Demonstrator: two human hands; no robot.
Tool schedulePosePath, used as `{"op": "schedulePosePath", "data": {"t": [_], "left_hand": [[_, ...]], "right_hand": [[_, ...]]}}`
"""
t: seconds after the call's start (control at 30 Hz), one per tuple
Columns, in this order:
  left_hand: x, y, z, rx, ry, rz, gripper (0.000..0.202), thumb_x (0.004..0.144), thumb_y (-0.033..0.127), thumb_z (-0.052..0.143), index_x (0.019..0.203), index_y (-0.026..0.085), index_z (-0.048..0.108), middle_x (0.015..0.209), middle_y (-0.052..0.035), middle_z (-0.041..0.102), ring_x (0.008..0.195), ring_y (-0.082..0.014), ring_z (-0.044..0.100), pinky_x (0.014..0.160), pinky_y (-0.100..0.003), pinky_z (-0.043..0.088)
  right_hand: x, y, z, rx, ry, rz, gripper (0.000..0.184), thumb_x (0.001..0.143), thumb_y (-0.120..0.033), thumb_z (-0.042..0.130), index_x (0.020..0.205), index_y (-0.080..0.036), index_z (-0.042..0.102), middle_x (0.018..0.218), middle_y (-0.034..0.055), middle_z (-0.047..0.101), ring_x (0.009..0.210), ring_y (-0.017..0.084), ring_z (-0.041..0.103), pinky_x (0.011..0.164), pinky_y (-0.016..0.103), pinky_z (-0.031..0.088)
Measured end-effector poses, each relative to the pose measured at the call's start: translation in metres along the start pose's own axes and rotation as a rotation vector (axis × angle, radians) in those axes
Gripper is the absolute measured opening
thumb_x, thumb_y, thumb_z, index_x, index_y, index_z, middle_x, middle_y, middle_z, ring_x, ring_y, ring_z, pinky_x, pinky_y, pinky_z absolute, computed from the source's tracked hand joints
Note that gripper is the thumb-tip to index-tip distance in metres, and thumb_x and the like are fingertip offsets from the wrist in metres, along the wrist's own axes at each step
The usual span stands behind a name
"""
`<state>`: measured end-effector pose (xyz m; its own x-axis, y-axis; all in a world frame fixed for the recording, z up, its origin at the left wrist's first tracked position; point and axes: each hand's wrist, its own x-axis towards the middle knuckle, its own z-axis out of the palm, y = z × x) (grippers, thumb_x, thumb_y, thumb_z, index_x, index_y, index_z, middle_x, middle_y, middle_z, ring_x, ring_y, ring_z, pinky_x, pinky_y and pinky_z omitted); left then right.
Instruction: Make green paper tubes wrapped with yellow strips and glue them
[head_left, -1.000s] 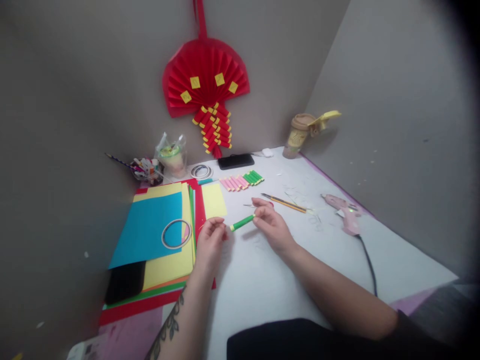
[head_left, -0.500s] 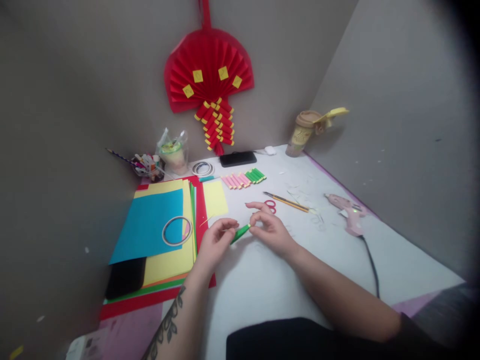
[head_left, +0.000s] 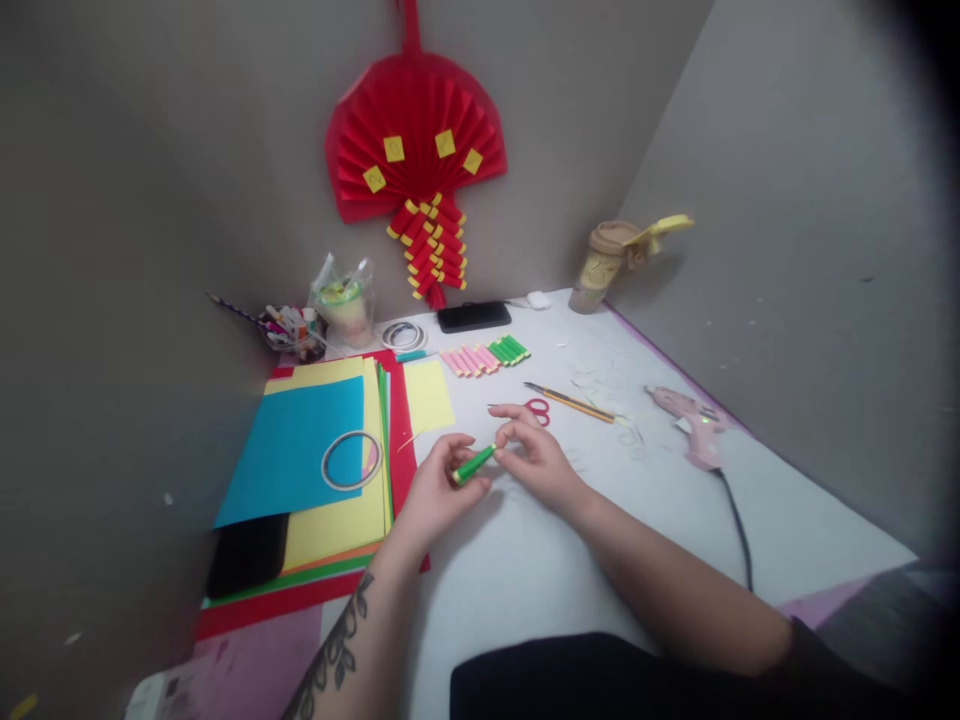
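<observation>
Between my hands a small green paper roll (head_left: 474, 466) with yellow ends is held at a slant above the white table covering. My right hand (head_left: 546, 462) pinches its upper end between thumb and index finger. The lower end rests against the curled fingers of my left hand (head_left: 439, 488), whose thumb lies along the near side of the roll. Just beyond my right hand are red-handled scissors (head_left: 537, 411), partly hidden by the fingers. Farther back, several finished green rolls (head_left: 509, 349) lie in a row beside several pink rolls (head_left: 470, 361).
A paper stack (head_left: 300, 450) with a tape roll (head_left: 351, 460) on it lies left. A yellow cutter (head_left: 570, 402), pink glue gun (head_left: 694, 425) and lidded cup (head_left: 600, 267) stand or lie right. A phone (head_left: 474, 317) rests below the red fan (head_left: 420, 130) on the wall.
My left thumb has come away from the top of the green roll and dropped lower, so more of the roll and its lower yellow end show. My right hand still pinches the upper end.
</observation>
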<state>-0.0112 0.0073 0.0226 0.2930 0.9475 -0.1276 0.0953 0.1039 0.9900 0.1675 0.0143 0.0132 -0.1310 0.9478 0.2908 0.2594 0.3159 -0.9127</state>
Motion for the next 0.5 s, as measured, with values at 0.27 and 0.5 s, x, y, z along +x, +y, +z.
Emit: {"op": "schedulePosePath", "data": {"t": [0.27,0.5], "left_hand": [[0.003,-0.003,0.011,-0.177,0.215,0.05,0.04,0.067,0.02,0.069,0.101,0.019,0.049,0.09,-0.0036,0.06,0.079,-0.0145,0.061,0.062,-0.024,0.048],[0.003,0.002,0.014,-0.249,0.281,0.086,0.04,0.067,0.019,0.07,0.1,0.019,0.048,0.087,-0.0033,0.063,0.082,-0.0142,0.063,0.067,-0.024,0.049]], "right_hand": [[-0.006,0.003,0.015,0.089,0.181,0.025,0.005,0.078,-0.02,0.06,0.076,-0.022,0.055,0.115,0.0081,0.051,0.116,0.024,0.047,0.1,0.041,0.033],[-0.007,0.002,0.019,0.141,0.209,0.022,0.006,0.08,-0.02,0.058,0.077,-0.022,0.053,0.112,0.0069,0.051,0.112,0.023,0.047,0.099,0.042,0.032]]}}
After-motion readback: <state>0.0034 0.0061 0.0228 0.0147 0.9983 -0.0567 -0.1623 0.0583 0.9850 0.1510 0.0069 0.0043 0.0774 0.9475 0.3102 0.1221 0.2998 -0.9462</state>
